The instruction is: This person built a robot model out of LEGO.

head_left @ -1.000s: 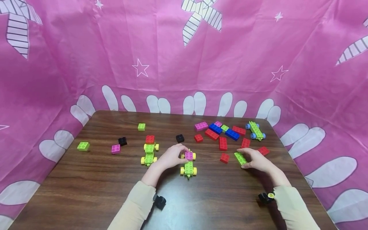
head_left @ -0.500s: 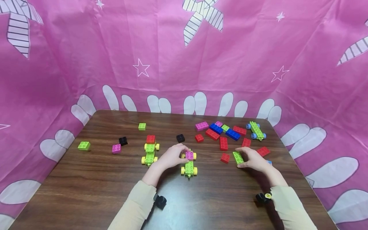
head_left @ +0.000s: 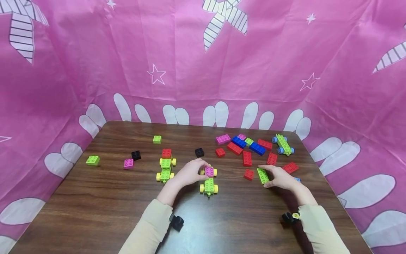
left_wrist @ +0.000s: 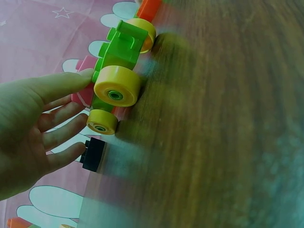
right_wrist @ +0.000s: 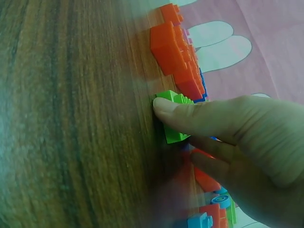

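My left hand (head_left: 190,172) pinches a pink brick (head_left: 209,171) between thumb and fingers. That brick sits on the far end of a green toy car base (head_left: 209,186) with yellow wheels. On the right, my right hand (head_left: 279,177) grips a long green brick (head_left: 262,175) by its two ends. The right wrist view has the thumb (right_wrist: 166,105) pressed on the near end of this green brick (right_wrist: 172,135), low at the tabletop. Left of my left hand stands a second yellow-wheeled car (head_left: 165,173) with a red brick (head_left: 166,153) at its far end.
Loose red bricks (head_left: 247,158), blue bricks (head_left: 257,148) and a pink brick (head_left: 223,139) lie beyond my right hand. A blue-wheeled car base (head_left: 283,144) is at the back right. Black bricks (head_left: 199,152) and green bricks (head_left: 93,160) lie farther left on the wooden table (head_left: 95,204).
My right hand has shifted slightly left with the long green brick, and a small blue piece now shows beside its wrist. My left hand has stayed on the pink brick.
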A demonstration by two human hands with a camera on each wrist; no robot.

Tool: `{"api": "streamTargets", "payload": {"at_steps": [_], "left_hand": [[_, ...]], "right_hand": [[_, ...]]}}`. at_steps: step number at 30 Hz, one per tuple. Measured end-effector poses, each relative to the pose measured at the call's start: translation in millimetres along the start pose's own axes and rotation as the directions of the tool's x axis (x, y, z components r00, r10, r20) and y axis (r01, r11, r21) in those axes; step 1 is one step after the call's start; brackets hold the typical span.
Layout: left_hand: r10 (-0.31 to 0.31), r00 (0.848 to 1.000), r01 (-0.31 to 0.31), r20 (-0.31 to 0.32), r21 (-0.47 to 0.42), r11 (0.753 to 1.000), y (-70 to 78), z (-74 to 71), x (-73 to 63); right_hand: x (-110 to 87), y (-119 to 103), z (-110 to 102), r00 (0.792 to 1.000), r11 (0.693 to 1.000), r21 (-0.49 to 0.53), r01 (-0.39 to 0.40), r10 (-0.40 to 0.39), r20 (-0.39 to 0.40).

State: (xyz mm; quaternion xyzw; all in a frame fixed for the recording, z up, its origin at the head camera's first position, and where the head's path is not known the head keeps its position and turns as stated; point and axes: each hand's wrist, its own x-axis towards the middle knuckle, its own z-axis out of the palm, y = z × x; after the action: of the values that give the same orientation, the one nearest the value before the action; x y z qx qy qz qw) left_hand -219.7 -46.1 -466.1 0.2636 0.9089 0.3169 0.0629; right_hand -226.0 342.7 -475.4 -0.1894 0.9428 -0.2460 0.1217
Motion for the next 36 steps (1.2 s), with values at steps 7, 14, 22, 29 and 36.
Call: {"api": "streamTargets", "payload": {"at_steps": [7, 14, 22, 29, 36], "left_hand": [[0.009, 1.000, -0.009, 0.000, 0.010, 1.000, 1.4, -1.6, -0.9], [-0.004, 1.000, 0.004, 0.008, 0.000, 1.000, 2.2, -5.6, -1.8], [-0.030, 0.999, 0.030, 0.017, -0.006, 1.000, -1.9, -6.7, -2.9], [-0.023, 0.999, 0.023, 0.031, -0.008, 1.000, -4.1, -10.0, -5.3], [-0.036, 0.998, 0.037, 0.044, -0.029, 0.999, -6.1, -17.5, -9.7]], "right_hand": [[1.0, 0, 1, 1.000, 1.000, -0.020, 0.009, -0.010, -0.027], [0.7, -2, 2, 0.992, 0.997, -0.062, 0.039, -0.046, -0.114], [1.4, -7, 1, 0.980, 0.996, -0.073, 0.059, -0.072, -0.184], [1.7, -23, -4, 0.970, 0.996, -0.042, 0.080, -0.087, -0.225], [8.4, -44, -10, 0.966, 0.994, -0.008, 0.113, -0.112, -0.233]]}}
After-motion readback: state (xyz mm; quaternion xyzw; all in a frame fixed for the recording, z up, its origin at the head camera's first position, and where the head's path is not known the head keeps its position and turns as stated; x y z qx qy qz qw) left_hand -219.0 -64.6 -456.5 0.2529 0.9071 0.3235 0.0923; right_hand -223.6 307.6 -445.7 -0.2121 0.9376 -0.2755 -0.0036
